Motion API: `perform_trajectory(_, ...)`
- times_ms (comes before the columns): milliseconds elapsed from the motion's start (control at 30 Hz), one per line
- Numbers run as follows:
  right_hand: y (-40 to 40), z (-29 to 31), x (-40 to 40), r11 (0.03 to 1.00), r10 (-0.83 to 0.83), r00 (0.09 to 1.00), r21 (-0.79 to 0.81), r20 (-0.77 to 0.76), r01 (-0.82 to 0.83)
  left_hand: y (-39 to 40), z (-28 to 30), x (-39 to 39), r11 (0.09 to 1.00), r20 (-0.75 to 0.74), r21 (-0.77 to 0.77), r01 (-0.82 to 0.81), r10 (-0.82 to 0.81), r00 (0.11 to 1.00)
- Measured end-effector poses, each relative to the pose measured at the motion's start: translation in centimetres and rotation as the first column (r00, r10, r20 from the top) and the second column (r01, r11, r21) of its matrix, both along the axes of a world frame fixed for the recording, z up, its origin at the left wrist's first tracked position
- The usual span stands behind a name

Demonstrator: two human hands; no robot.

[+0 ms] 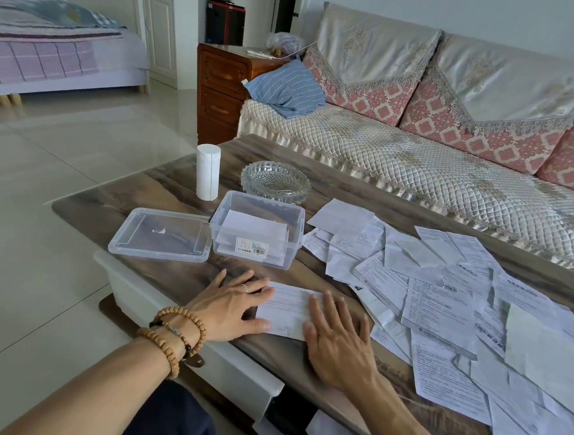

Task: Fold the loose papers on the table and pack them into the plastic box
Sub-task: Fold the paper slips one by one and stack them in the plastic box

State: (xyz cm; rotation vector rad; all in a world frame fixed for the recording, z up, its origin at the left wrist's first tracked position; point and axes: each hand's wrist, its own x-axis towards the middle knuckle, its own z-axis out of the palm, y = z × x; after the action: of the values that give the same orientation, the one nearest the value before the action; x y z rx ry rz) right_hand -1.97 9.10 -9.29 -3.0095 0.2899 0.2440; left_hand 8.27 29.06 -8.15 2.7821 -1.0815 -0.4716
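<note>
Both hands lie flat with straight fingers, gripping nothing: the left hand and the right hand press a folded paper against the table near its front edge. Behind it, toward the left end, stands the plastic box holding folded papers, its lid just beside it. Loose papers spread over the table's right side.

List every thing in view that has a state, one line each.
Plastic box: open, folded papers inside.
Lid: off, lying left of box.
Paper: flat under both hands.
Loose papers: scattered, unfolded.
Glass dish: upright.
Left hand: open, pressing.
Right hand: open, pressing.
</note>
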Motion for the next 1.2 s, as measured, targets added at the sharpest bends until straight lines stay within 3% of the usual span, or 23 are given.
perform_trajectory(67, -1.4, 0.5, -0.9, 1.0, -0.006, 1.0, -0.003, -0.009, 0.006, -0.1, 0.0, -0.2, 1.0, 0.007, 0.001, -0.009, 0.009, 1.0)
perform_trajectory(133, -1.9, 1.0, -1.5, 0.996, -0.053, 0.995, 0.077, 0.083, 0.047, -0.2, -0.1, -0.8, 0.999, 0.018, -0.023, -0.032, 0.033, 0.999)
perform_trajectory(200, -1.3, 1.6, -1.3, 0.922, -0.278, 0.928, 0.341, 0.248, 0.185, -0.3, -0.1, -1.4, 0.995, 0.031, -0.07, -0.066, 0.068, 0.997)
perform_trajectory(233, -0.6, 2.1, -0.9, 0.829, -0.441, 0.854, 0.49, 0.276, 0.27, -0.4, -0.1, -1.7, 0.992, 0.043, -0.096, -0.083, 0.087, 0.995)
perform_trajectory(300, 0.6, 3.1, 0.1, 0.624, -0.652, 0.73, 0.691, 0.203, 0.365, -0.4, -0.2, -2.2, 0.987, 0.077, -0.123, -0.107, 0.117, 0.99)
perform_trajectory(333, 1.1, 3.6, 0.5, 0.558, -0.688, 0.71, 0.737, 0.153, 0.381, -0.4, -0.3, -2.4, 0.986, 0.095, -0.127, -0.113, 0.125, 0.988)
perform_trajectory(567, 1.2, 4.6, 1.9, 0.225, -0.735, 0.665, 0.878, -0.132, 0.422, -0.3, -0.5, -3.5, 0.962, 0.102, -0.211, -0.171, 0.196, 0.975)
perform_trajectory(700, 1.5, 4.1, 1.7, 0.353, -0.643, 0.763, 0.86, -0.064, 0.369, -0.5, 0.2, -3.9, 0.917, 0.001, -0.306, -0.255, 0.268, 0.964)
perform_trajectory(733, 1.8, 4.1, 1.4, 0.341, -0.644, 0.764, 0.881, -0.035, 0.328, -0.7, 0.8, -4.1, 0.875, -0.078, -0.356, -0.327, 0.321, 0.944)
perform_trajectory(867, 3.0, 4.3, 1.2, 0.128, -0.631, 0.776, 0.987, 0.007, 0.095, -2.1, 3.2, -4.8, 0.66, -0.379, -0.497, -0.564, 0.42, 0.825)
perform_trajectory(933, 3.3, 4.9, 1.6, 0.122, -0.609, 0.792, 0.991, 0.037, 0.047, -2.5, 3.9, -4.5, 0.557, -0.454, -0.567, -0.607, 0.405, 0.794)
perform_trajectory(1067, 3.3, 6.2, 5.0, 0.337, -0.578, 0.802, 0.939, 0.153, 0.064, -1.8, 4.8, -1.5, 0.484, -0.461, -0.628, -0.609, 0.399, 0.793)
perform_trajectory(1200, 3.1, 8.4, 10.3, 0.491, -0.591, 0.778, 0.86, 0.215, 0.135, -0.4, 6.6, 2.7, 0.419, -0.316, -0.721, -0.552, 0.51, 0.8)
